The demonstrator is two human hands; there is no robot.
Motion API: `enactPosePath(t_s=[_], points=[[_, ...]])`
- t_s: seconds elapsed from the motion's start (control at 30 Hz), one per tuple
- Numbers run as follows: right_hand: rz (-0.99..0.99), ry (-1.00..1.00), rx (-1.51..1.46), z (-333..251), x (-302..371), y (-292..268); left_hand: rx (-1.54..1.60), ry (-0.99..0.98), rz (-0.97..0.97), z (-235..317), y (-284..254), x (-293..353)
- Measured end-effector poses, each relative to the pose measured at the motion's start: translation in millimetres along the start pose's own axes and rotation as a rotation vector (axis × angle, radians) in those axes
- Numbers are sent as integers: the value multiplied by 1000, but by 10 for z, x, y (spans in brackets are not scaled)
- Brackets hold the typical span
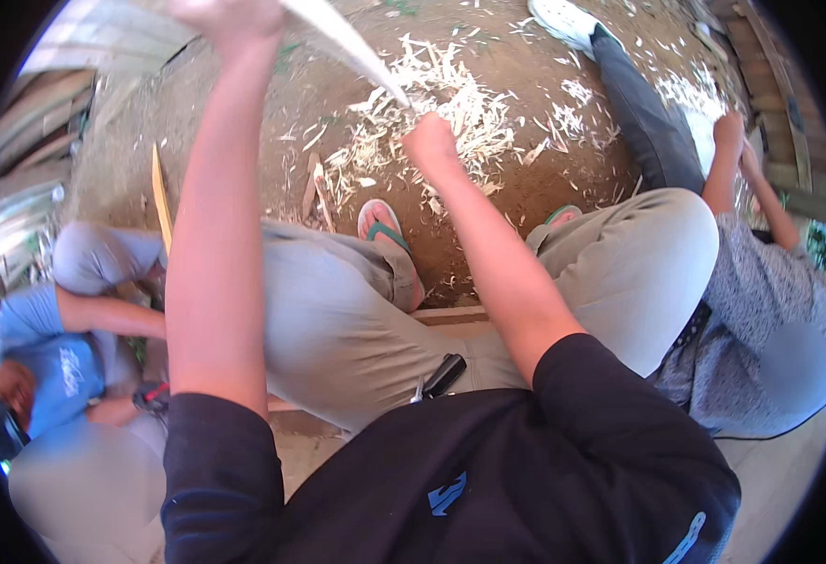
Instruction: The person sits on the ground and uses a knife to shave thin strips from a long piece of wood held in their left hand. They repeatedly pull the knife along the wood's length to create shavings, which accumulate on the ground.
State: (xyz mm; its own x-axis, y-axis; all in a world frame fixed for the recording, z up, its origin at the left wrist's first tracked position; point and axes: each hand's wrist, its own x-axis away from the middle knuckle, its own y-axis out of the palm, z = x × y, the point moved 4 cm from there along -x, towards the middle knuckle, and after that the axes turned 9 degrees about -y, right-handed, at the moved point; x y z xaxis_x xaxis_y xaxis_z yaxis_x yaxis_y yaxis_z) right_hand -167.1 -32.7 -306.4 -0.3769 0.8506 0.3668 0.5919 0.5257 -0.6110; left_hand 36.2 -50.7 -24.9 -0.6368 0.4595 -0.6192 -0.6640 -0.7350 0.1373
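A long, pale, slightly curved strip (352,54) slants down from the top edge and narrows toward my right hand (430,143). That hand is closed in a fist at the strip's lower end; I cannot make out whether the strip is wood or a blade. At the top edge, my left hand (229,17) is stretched far forward beside the strip's upper part. It is blurred and cut off by the picture's rim, so its fingers do not show clearly. Beneath both hands, a heap of pale wood shavings (469,117) lies on the dirt ground.
My feet, in green-strapped flip-flops (391,235), are below the shavings. A narrow wooden stake (160,193) stands at left. A person in blue (79,362) sits left; another in grey (751,291) sits right, one leg (643,117) stretched toward the shavings. Stacked planks (51,113) are far left.
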Motion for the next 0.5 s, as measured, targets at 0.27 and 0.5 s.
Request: enactPosePath(t_s=[0.27, 0.5], points=[[38, 40, 198, 86, -318, -193, 49, -13, -72, 66, 231, 166], [-92, -73, 285, 161, -844, 21, -130, 108, 85, 279, 201, 168]])
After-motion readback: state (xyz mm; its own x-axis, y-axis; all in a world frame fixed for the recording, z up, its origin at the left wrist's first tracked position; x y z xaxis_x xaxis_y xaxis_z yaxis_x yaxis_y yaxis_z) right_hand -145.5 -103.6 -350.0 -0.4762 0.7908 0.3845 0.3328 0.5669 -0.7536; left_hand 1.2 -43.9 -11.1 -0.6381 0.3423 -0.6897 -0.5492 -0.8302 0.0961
